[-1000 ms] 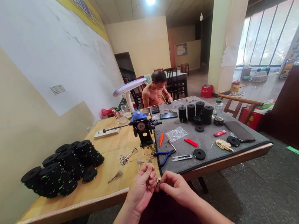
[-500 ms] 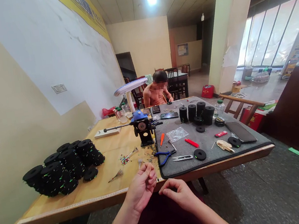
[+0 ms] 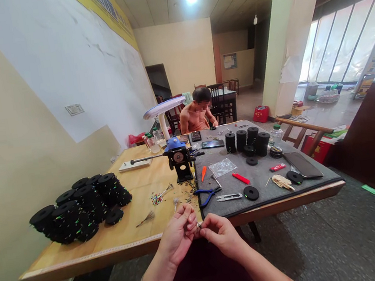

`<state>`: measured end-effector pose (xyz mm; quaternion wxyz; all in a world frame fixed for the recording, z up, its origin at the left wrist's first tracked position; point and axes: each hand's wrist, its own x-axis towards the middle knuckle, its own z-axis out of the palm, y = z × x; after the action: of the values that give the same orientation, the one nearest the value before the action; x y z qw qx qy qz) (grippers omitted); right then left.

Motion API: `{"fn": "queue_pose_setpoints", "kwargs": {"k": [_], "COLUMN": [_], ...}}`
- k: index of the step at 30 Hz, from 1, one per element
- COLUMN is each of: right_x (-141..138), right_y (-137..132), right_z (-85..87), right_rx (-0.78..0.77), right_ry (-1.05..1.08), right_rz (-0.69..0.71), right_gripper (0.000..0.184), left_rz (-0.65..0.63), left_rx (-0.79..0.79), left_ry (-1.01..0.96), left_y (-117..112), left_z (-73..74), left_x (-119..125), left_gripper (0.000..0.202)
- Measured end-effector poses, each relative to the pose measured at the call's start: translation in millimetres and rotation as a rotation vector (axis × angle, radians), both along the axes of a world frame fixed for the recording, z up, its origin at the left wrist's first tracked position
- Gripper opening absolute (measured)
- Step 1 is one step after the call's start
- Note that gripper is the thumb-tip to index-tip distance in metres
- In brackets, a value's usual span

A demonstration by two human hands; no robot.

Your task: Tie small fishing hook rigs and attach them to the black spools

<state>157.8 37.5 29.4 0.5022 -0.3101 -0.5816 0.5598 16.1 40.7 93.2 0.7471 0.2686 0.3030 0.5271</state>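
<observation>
Over the table's front edge, my left hand (image 3: 183, 228) is closed in a pinch, palm turned up; what its fingertips hold is too fine to name. My right hand (image 3: 220, 236) has come close beside it, thumb and forefinger pinched at a tiny dark piece (image 3: 198, 225) between the hands. I cannot make out that piece's kind. Just beyond the hands lie blue-handled pliers (image 3: 207, 196), thread snips (image 3: 229, 197) and a black foam spool (image 3: 251, 193). Bundles of fine wire-like stems (image 3: 145, 219) and a scatter of coloured beads (image 3: 156, 198) rest on the bare wood to the left.
Stacked black spools (image 3: 87, 202) stand at the left, more (image 3: 247, 141) on the grey mat (image 3: 220, 173). A black clamp-like device (image 3: 181, 162) stands mid-table by a white lamp (image 3: 163, 109). A co-worker (image 3: 195, 113) sits across the table. A red tool (image 3: 241, 178) and an orange screwdriver (image 3: 203, 174) lie nearby.
My right hand has moved up and left, closing the gap to my left hand, and its fingers now pinch at the small dark piece. The left hand stays nearly still.
</observation>
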Motion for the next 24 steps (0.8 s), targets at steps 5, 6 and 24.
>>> {"fn": "queue_pose_setpoints", "kwargs": {"k": [5,6,24], "right_x": [5.0,5.8,-0.7], "right_y": [-4.3,-4.7,1.9], "right_z": [-7.0,-10.1,0.8], "right_rx": [0.024,0.027,-0.048], "right_ry": [-0.056,-0.070,0.067], "right_rz": [-0.011,-0.018,0.065], "right_gripper": [0.025,0.024,0.029], "left_rz": [0.005,0.003,0.008], "left_rx": [0.011,0.015,0.006], "left_ry": [-0.008,-0.009,0.038], "left_y": [-0.4,-0.4,-1.5], "left_z": [4.0,4.1,3.3], "left_x": [-1.6,-1.7,3.9], "left_gripper": [0.031,0.032,0.037]}}
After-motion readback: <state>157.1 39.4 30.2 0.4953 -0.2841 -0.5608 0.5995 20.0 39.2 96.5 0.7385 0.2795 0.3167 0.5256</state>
